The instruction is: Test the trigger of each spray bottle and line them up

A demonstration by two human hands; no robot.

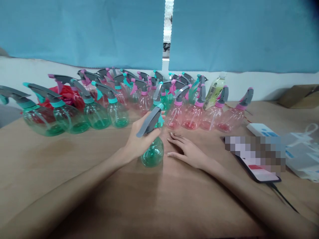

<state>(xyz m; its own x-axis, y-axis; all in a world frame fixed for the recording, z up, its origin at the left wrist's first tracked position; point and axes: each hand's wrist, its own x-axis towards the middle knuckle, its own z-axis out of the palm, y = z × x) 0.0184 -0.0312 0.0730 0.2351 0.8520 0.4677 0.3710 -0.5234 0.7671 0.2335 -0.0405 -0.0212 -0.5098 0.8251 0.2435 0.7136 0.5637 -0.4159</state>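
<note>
A green spray bottle (pixel 152 153) with a grey and teal trigger head stands in front of me. My left hand (pixel 139 136) is wrapped round its neck, just below the head. To its right, my right hand (pixel 188 151) lies palm down with fingers stretched out, apart from the bottle and holding nothing. Behind my hands are rows of spray bottles: green ones with teal collars, such as the green bottle (pixel 118 116), on the left, and pink ones with pink collars, such as the pink bottle (pixel 193 118), on the right.
A phone (pixel 264 174) with a blurred screen and a cable lies at the right. Past it are a white box (pixel 261 129) and a clear plastic bag (pixel 302 146). A labelled drink bottle (pixel 215 88) and red plastic (pixel 72 94) sit among the sprayers. Blue cloth (pixel 87 33) hangs behind.
</note>
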